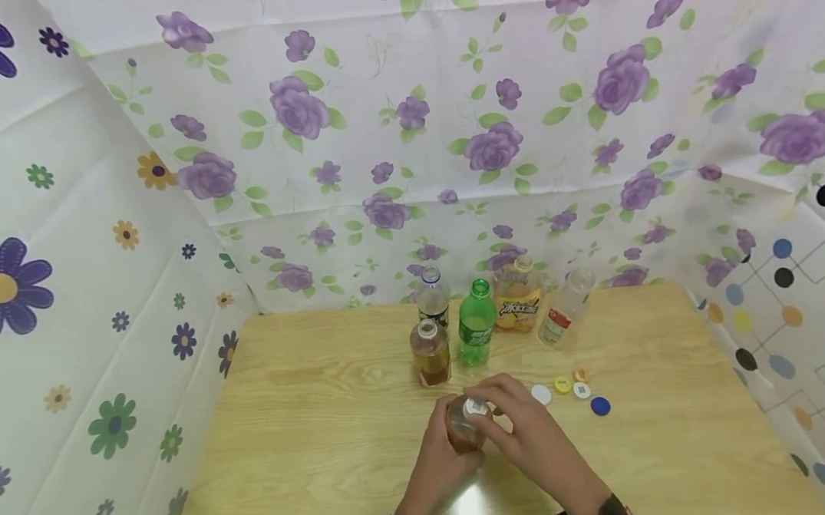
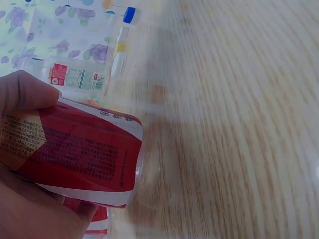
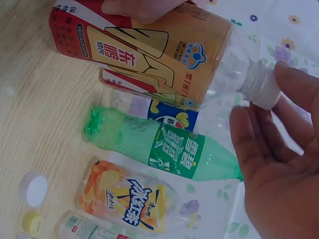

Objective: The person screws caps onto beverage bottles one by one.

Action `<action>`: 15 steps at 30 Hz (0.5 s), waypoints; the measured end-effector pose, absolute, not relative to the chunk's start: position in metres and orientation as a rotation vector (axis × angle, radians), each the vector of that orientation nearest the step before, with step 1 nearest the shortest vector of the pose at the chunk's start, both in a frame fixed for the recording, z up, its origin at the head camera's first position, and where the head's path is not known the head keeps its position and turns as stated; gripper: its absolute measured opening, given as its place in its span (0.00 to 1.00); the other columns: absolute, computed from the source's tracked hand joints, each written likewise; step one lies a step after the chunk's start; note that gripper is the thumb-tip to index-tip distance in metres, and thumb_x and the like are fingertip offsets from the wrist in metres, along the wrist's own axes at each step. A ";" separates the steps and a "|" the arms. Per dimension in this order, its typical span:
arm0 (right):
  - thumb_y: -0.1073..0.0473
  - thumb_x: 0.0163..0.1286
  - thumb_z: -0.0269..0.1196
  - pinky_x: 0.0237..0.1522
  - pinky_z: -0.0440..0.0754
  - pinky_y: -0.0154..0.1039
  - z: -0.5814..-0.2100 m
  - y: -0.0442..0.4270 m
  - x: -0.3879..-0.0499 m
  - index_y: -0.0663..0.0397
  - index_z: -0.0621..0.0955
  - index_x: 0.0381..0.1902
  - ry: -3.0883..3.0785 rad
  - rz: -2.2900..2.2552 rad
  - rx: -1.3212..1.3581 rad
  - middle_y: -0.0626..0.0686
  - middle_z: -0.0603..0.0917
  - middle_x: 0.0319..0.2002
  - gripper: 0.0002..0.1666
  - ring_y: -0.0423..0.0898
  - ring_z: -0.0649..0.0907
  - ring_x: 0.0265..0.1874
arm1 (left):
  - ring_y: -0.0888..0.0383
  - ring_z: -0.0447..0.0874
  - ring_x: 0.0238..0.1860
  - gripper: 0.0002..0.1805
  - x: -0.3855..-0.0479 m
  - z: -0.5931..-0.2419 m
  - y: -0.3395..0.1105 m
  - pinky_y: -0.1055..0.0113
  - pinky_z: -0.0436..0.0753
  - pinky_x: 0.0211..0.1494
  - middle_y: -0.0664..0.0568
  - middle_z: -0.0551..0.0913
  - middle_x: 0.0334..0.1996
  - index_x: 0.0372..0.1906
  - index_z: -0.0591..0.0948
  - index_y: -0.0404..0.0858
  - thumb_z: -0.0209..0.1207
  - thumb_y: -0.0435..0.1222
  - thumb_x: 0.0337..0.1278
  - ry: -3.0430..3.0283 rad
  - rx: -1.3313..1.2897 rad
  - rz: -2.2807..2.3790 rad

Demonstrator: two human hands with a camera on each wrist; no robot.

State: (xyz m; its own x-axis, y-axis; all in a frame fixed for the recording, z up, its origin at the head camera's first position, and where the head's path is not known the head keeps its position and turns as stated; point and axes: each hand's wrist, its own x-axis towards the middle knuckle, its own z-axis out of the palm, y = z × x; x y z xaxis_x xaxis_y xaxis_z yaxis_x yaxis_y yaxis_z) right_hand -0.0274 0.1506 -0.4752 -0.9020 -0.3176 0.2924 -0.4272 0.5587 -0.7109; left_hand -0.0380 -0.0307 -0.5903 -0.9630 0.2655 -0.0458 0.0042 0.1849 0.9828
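Firstly, one red-labelled bottle (image 1: 465,436), clear-shouldered, with amber contents: held over the near middle of the wooden table (image 1: 309,416); whether its base touches the wood cannot be told.

Left hand (image 1: 443,443): fingers and thumb curled round the bottle's sides, gripping it across the label.

White cap (image 3: 265,85): seated at the neck of that bottle.

Right hand (image 1: 524,428): fingers and thumb bent in, drawn nearly together, pinching the cap between them.

One second amber bottle (image 1: 431,360), similar, upright, open-mouthed, just beyond the held one.

One clear bottle (image 1: 433,299), blue-labelled, standing behind the second amber bottle.

One green bottle (image 1: 476,325), green label, upright, to the right of these.

One iced-tea bottle (image 1: 517,307), orange and yellow label, next along.

One clear bottle with a red and white label (image 1: 556,326), at the row's right end.

Loose caps, grouped near the right hand: one large white (image 1: 541,394), one yellow (image 1: 562,385), one orange (image 1: 580,374), one small white (image 1: 581,390), one blue (image 1: 600,406).

Backdrop: one floral cloth (image 1: 378,105), white with purple roses.
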 end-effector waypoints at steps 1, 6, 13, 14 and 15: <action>0.53 0.74 0.72 0.49 0.86 0.44 -0.475 0.150 -0.027 0.41 0.85 0.60 -2.658 1.274 0.610 0.37 0.79 0.55 0.19 0.41 0.80 0.54 | 0.51 0.79 0.59 0.47 -0.038 -0.590 -0.031 0.49 0.79 0.59 0.53 0.78 0.62 0.70 0.70 0.56 0.73 0.26 0.42 2.264 0.260 1.854; 0.47 0.68 0.76 0.43 0.82 0.40 -0.477 0.150 -0.027 0.36 0.81 0.46 -2.690 1.301 0.453 0.35 0.78 0.45 0.15 0.41 0.78 0.44 | 0.54 0.78 0.61 0.48 -0.037 -0.589 -0.029 0.48 0.77 0.63 0.56 0.77 0.64 0.70 0.70 0.58 0.71 0.24 0.41 2.273 0.273 1.827; 0.44 0.71 0.73 0.48 0.83 0.41 -0.481 0.153 -0.027 0.34 0.78 0.57 -2.704 1.304 0.472 0.36 0.77 0.54 0.21 0.42 0.78 0.53 | 0.54 0.79 0.61 0.48 -0.037 -0.588 -0.029 0.51 0.78 0.61 0.56 0.76 0.64 0.70 0.69 0.58 0.71 0.24 0.42 2.255 0.266 1.836; 0.44 0.73 0.72 0.51 0.83 0.42 -0.481 0.153 -0.026 0.33 0.78 0.61 -2.694 1.314 0.500 0.36 0.77 0.59 0.23 0.41 0.78 0.57 | 0.54 0.79 0.61 0.48 -0.037 -0.588 -0.030 0.50 0.77 0.61 0.56 0.77 0.64 0.70 0.69 0.58 0.72 0.25 0.42 2.247 0.259 1.842; 0.45 0.74 0.71 0.53 0.83 0.43 -0.481 0.154 -0.026 0.32 0.77 0.66 -2.685 1.318 0.526 0.37 0.77 0.63 0.25 0.41 0.77 0.61 | 0.54 0.79 0.61 0.48 -0.037 -0.588 -0.031 0.50 0.77 0.61 0.56 0.77 0.63 0.71 0.69 0.58 0.72 0.25 0.42 2.240 0.257 1.847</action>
State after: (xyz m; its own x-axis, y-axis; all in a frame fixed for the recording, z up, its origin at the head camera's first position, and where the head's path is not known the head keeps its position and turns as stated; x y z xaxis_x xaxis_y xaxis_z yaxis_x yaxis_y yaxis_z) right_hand -0.0261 0.1538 -0.4807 -0.9346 -0.2602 0.2427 -0.3511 0.5642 -0.7472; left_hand -0.0367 -0.0307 -0.5880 -0.9590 0.2762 -0.0626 -0.0090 0.1915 0.9815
